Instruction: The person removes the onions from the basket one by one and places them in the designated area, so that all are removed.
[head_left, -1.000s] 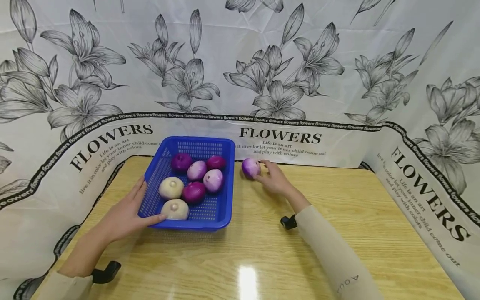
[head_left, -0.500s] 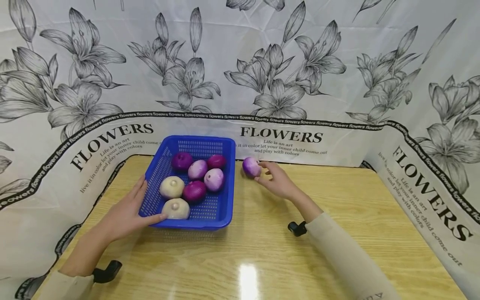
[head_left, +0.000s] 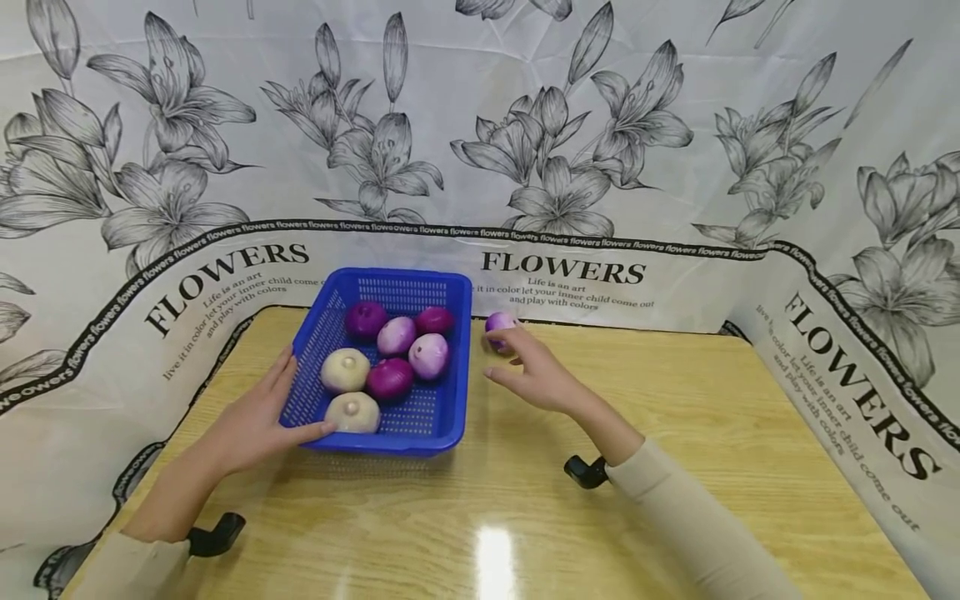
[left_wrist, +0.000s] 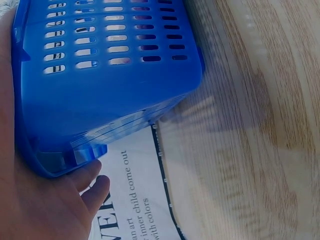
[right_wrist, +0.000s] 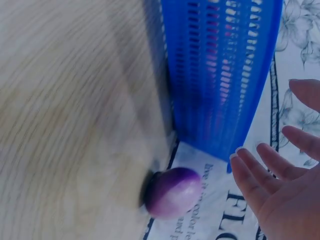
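My left hand (head_left: 255, 421) holds the near-left corner of a blue plastic basket (head_left: 459, 392), thumb over the near rim and fingers along the left side. In the left wrist view, its fingertips (left_wrist: 97, 192) show beneath the basket rim (left_wrist: 35, 160). Several purple onions (head_left: 390, 381) and two white onions (head_left: 345, 371) lie inside the basket. Beyond the basket's right side, one more purple onion (head_left: 498, 322) sits on the table. My right hand (head_left: 543, 375) hovers on the near side of this onion, partly covering it. In the right wrist view its spread fingers are apart from the onion (right_wrist: 174, 194).
The wooden table (head_left: 675, 417) reaches a white flower-print cloth (head_left: 562, 200) that hangs behind and at both sides. A black wrist device (head_left: 585, 472) sits under the right wrist, and another black device (head_left: 217, 535) under the left wrist.
My right hand was beside the onion with fingertips at its right side; it has shifted left and nearer, in front of the onion. The onion, basket and left hand stay about where they were.
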